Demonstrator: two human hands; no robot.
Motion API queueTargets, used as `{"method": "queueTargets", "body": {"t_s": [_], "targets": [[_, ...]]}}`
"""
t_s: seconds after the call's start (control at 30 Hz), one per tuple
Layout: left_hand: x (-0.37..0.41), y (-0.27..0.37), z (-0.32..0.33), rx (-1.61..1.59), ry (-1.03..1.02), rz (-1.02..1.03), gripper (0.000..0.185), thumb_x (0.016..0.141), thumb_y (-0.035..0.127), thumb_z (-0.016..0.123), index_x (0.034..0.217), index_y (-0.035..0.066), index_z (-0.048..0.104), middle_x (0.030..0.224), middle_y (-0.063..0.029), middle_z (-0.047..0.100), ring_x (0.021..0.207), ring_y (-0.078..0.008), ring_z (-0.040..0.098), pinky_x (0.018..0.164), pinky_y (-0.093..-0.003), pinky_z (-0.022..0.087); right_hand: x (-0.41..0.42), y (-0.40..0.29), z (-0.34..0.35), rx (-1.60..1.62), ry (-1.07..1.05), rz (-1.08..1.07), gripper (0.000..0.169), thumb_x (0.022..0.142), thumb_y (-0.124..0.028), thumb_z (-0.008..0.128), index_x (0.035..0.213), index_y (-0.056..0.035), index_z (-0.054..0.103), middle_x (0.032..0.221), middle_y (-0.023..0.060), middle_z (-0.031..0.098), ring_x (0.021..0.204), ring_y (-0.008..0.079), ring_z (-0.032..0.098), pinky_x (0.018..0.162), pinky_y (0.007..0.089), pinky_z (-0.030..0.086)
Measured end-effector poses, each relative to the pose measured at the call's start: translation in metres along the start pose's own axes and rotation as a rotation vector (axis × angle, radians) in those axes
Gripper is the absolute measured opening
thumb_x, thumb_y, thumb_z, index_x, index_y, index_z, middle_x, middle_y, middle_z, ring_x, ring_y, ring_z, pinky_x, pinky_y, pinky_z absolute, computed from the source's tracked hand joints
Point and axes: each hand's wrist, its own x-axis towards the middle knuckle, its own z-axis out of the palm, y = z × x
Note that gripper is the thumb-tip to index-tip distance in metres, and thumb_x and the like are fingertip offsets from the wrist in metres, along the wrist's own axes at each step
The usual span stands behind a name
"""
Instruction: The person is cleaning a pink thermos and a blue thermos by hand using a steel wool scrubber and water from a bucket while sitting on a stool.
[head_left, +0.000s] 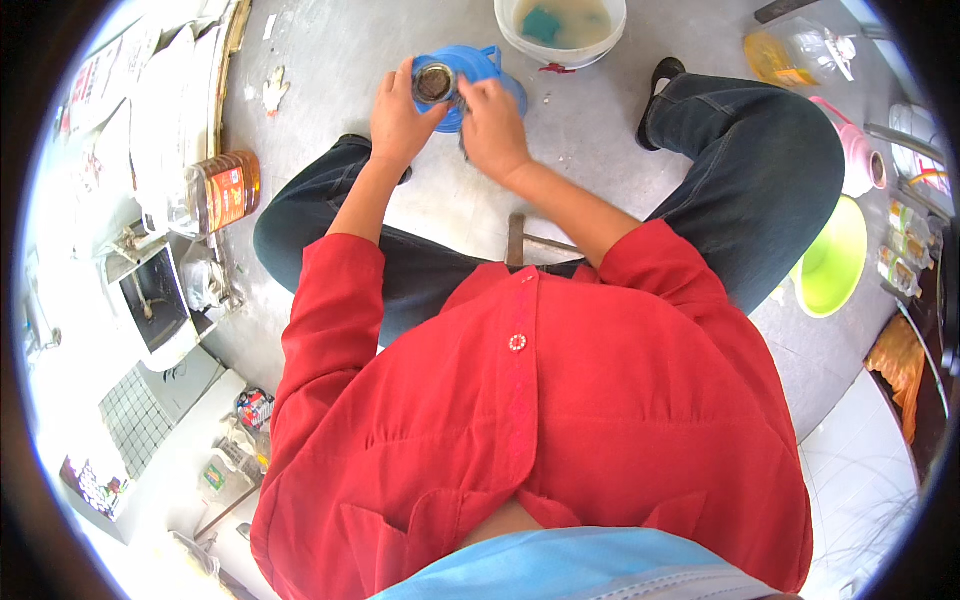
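Observation:
A blue plastic thermos flask (462, 58) stands on the floor between my feet. Its round mouth (433, 82) faces up at me, with a shiny rim and a brownish inside. My left hand (401, 120) grips the flask around the left side of its neck. Against the right side of the neck, my right hand (493, 131) is closed and slightly blurred by motion. Between its fingers shows a bit of something dark grey (463, 109), perhaps a scouring pad; the rest of it is hidden by the hand.
Beyond the flask stands a white bucket (508, 46) of cloudy water with a green cloth in it. A bottle of yellow liquid (780, 56), a pink thermos flask (859, 169) and a lime-green basin (832, 259) are at right. An oil jug (225, 193) stands left, near a glove (275, 91).

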Motion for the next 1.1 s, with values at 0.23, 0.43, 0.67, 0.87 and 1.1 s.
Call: {"method": "queueTargets", "body": {"t_s": [0.23, 0.43, 0.67, 0.87, 1.1], "targets": [[-0.002, 0.005, -0.001, -0.012, -0.006, -0.028, 0.078, 0.075, 0.028, 0.086, 0.140, 0.004, 0.049, 0.117, -0.0168, 0.060, 0.109, -0.0357, 0.059, 0.092, -0.0435, 0.050, 0.054, 0.014, -0.009, -0.106, -0.014, -0.124, 0.039, 0.086, -0.003, 0.058, 0.124, -0.0099, 0.068, 0.110, 0.0130, 0.061, 0.099, 0.0369, 0.056, 0.087, 0.0442, 0.049], [-0.004, 0.003, 0.002, -0.027, 0.029, -0.040, 0.078, 0.076, 0.028, 0.086, 0.140, 0.004, 0.048, 0.116, -0.0163, 0.059, 0.109, -0.0345, 0.060, 0.092, -0.0428, 0.051, 0.010, -0.002, -0.002, -0.083, 0.065, -0.015, 0.035, 0.088, -0.003, 0.057, 0.121, -0.0073, 0.067, 0.106, 0.0132, 0.062, 0.097, 0.0369, 0.057, 0.087, 0.0454, 0.050], [-0.005, 0.006, 0.001, -0.021, 0.006, -0.032, 0.080, 0.074, 0.025, 0.086, 0.140, 0.005, 0.047, 0.116, -0.0166, 0.058, 0.110, -0.0370, 0.057, 0.092, -0.0440, 0.049, 0.061, 0.009, -0.016, -0.189, -0.093, -0.099, 0.035, 0.087, -0.007, 0.060, 0.120, -0.0108, 0.068, 0.113, 0.0109, 0.062, 0.100, 0.0367, 0.058, 0.085, 0.0460, 0.052], [-0.002, 0.004, 0.004, 0.008, 0.002, -0.089, 0.081, 0.076, 0.030, 0.085, 0.142, 0.003, 0.046, 0.117, -0.0171, 0.058, 0.109, -0.0360, 0.059, 0.093, -0.0429, 0.050, 0.002, -0.009, 0.003, -0.102, 0.029, 0.071, 0.036, 0.087, -0.007, 0.060, 0.122, -0.0104, 0.068, 0.112, 0.0113, 0.062, 0.100, 0.0370, 0.058, 0.087, 0.0458, 0.051], [-0.005, 0.005, 0.001, 0.032, 0.006, -0.015, 0.081, 0.076, 0.029, 0.085, 0.142, 0.001, 0.046, 0.117, -0.0182, 0.058, 0.109, -0.0362, 0.058, 0.093, -0.0436, 0.049, 0.054, 0.005, -0.011, -0.119, -0.045, -0.061, 0.045, 0.085, -0.001, 0.059, 0.129, -0.0064, 0.063, 0.112, 0.0142, 0.058, 0.101, 0.0373, 0.056, 0.087, 0.0448, 0.049]]}}
